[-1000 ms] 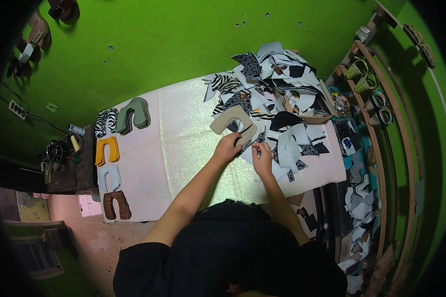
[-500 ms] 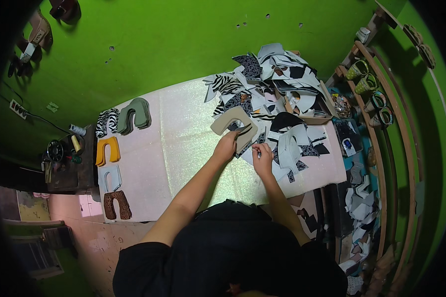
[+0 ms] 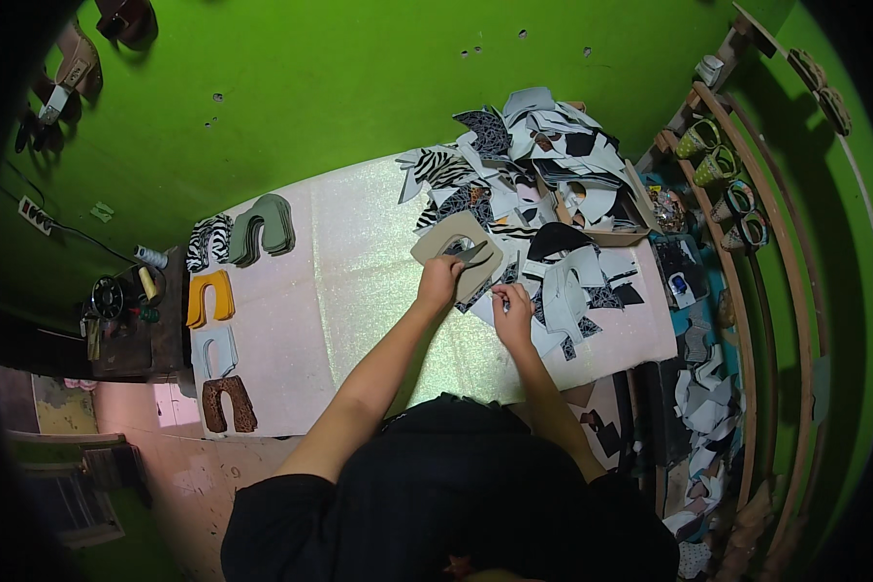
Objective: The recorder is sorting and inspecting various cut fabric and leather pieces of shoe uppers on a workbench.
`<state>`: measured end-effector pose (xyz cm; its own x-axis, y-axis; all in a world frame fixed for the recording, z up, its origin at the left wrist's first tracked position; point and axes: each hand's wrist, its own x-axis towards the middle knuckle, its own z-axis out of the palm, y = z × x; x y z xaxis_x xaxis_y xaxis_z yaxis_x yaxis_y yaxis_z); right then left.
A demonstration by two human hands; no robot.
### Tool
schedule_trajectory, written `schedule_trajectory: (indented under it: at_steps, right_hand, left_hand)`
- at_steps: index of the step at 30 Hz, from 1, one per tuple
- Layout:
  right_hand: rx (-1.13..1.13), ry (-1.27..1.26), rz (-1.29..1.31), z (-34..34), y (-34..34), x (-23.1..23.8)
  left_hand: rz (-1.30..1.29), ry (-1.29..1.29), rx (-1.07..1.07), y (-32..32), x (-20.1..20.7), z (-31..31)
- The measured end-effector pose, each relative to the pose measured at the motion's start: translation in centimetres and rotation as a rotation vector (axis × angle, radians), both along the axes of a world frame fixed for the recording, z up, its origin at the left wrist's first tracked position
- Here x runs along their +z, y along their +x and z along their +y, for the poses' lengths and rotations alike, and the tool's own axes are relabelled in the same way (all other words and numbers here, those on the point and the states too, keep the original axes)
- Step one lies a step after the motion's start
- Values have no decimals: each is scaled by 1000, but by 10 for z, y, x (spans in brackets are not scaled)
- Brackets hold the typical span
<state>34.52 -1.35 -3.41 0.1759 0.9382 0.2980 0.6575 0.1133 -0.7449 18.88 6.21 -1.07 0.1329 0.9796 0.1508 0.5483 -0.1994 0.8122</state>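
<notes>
My left hand point(image 3: 439, 279) is closed, fingertips pinched on the near end of a dark grey, flat, pointed piece point(image 3: 472, 255). Whether that is a separate piece or a folded-up underside, I cannot tell. Around and beneath it are beige U-shaped cut pieces point(image 3: 448, 229) with rounded edges, lying at the front of the scrap heap. To the right, my right hand point(image 3: 514, 308) has its fingers curled together over the scraps. A small pale bit shows at its fingertips, too small to name. White and black-patterned offcuts point(image 3: 565, 289) lie just beside that hand.
Stacked U-shaped pieces in zebra point(image 3: 210, 242), green point(image 3: 264, 230), yellow point(image 3: 210, 297), white point(image 3: 214, 350) and leopard point(image 3: 229, 404) line the table's left side. A box point(image 3: 619, 236) of offcuts sits at the back right. Sandals hang on a wooden rack point(image 3: 713, 184).
The dark grey piece has turned and now shows a broader face above the beige pieces. My left hand has shifted slightly; my right hand has hardly moved.
</notes>
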Motion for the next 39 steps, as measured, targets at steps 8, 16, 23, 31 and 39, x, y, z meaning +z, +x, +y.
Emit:
schedule_trajectory:
  at_steps: [8,16,23,31,39]
  right_hand:
    - [-6,9,-5,0,0,-1]
    - [-99,-77,-134,8,-7,12]
    - [-55,-54,-94,35,-17,31]
    - [241,-253,675,59,-44,25]
    - [585,-551,1454,40,-96,56]
  left_hand:
    - [-46,-67,-17,-4,3,-1]
    - [49,-40,-16,0,9,-7]
    - [-5,35,124,-9,23,-3]
    - [-607,-196,-7,-49,76,-7]
    - [-1135,-401,-246,-106,114,-46]
